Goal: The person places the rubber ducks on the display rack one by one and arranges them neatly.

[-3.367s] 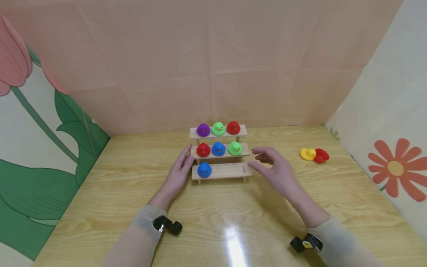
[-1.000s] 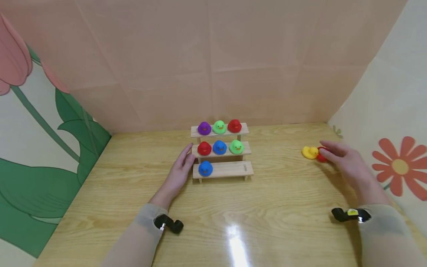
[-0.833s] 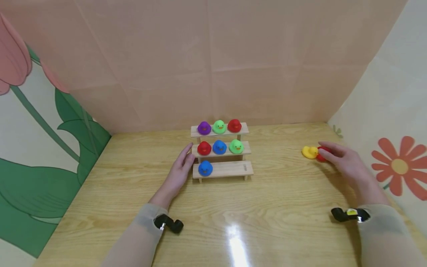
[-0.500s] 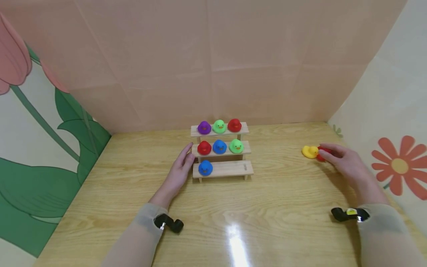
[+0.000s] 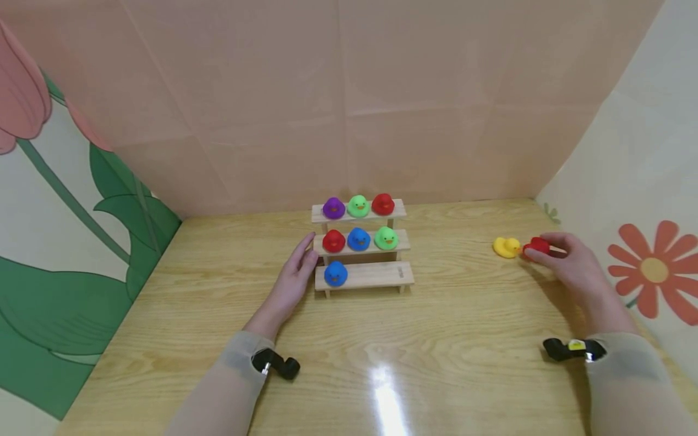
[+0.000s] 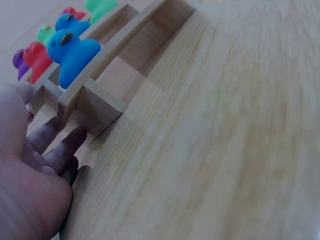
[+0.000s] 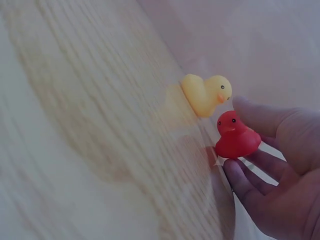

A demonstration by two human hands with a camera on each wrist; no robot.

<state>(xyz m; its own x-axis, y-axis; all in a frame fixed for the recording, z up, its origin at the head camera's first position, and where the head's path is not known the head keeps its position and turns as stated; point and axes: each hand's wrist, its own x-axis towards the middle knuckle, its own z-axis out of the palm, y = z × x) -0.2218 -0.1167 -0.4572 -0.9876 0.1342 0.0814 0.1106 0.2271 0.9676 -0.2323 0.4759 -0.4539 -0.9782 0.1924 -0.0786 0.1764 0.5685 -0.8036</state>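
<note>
At the right of the table in the head view, my right hand [image 5: 575, 266] pinches a red rubber duck [image 5: 537, 246] between thumb and fingers. A yellow rubber duck [image 5: 506, 247] sits just to its left; the right wrist view shows both ducks low by the tabletop. My left hand [image 5: 292, 275] touches the left side of a three-tier wooden stand [image 5: 376, 276], its fingers loosely bent in the left wrist view. On the bottom tier, a blue duck [image 5: 335, 274] occupies the left end.
The middle tier bears a red duck [image 5: 334, 241], a blue duck [image 5: 358, 239] and a green duck [image 5: 386, 238]. Purple [image 5: 334, 208], green and red ducks line the top tier. A pinkish wall [image 5: 272, 151] rises behind the table, with flower-patterned panels at both sides.
My right hand has gone from beside the stand to the red duck, which has shifted slightly right, away from the yellow duck. My left hand stays at the stand.
</note>
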